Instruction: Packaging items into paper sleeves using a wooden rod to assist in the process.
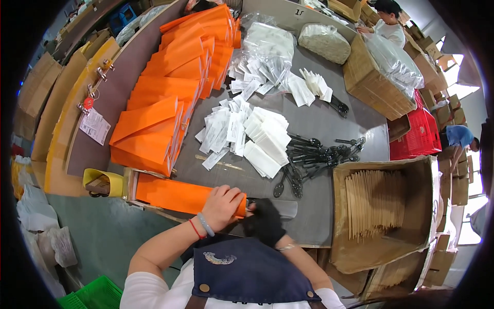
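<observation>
At the table's near edge, my bare left hand (221, 208) is closed over the right end of a flat orange paper sleeve (172, 195). My right hand (264, 222), in a black glove, is right beside that end with its fingers curled together. What they pinch is hidden, though something dark shows between the sleeve's end and the glove. A clear plastic piece (286, 208) sticks out past the glove; I cannot tell if it is held. Beyond lie black spoons (329, 154) in a pile and white paper packets (265, 136).
Stacked orange sleeves (159, 108) line the left side. A cardboard box of thin wooden sticks (375, 203) stands at the right, near a red crate (419, 131). Bagged white packets (267, 44) lie at the back. A person (389, 28) is at the far right.
</observation>
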Motion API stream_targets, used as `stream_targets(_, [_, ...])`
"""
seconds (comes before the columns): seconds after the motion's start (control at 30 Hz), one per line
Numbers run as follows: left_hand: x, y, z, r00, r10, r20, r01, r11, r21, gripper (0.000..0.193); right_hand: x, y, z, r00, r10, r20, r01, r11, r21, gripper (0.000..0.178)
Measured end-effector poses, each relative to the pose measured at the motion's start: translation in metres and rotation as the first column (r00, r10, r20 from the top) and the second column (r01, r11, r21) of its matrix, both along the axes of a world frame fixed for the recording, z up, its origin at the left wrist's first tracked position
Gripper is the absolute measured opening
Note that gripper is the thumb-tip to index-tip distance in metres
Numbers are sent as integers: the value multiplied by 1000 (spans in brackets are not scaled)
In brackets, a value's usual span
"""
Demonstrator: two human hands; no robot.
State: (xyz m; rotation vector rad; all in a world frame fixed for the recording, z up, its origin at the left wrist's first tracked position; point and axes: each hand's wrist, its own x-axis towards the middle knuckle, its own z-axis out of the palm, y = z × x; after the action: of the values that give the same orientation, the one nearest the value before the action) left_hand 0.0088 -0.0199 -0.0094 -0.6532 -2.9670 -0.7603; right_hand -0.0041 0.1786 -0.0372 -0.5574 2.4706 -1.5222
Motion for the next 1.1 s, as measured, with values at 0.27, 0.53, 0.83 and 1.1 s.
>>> stream_targets(0.27, [-8, -1, 16, 988, -155, 1, 152, 967, -202, 22, -17, 11, 39, 927, 162, -339, 2, 901, 434, 51])
stream_targets(0.53, [-63, -107, 73, 994, -55, -92, 22, 943, -333, 25, -32, 41, 75, 992, 23, -124, 61, 774, 631, 55])
stream_targets(0.83, [22, -27, -17, 847, 532, -9, -529, 841, -111, 85, -21, 36, 72, 984, 103, -148, 14, 776, 630, 60])
stream_targets(1.1, [22, -31, -28, 805, 578, 134, -585, 811, 16, 93, -22, 27, 64, 964, 241, -116, -107, 747, 656, 62])
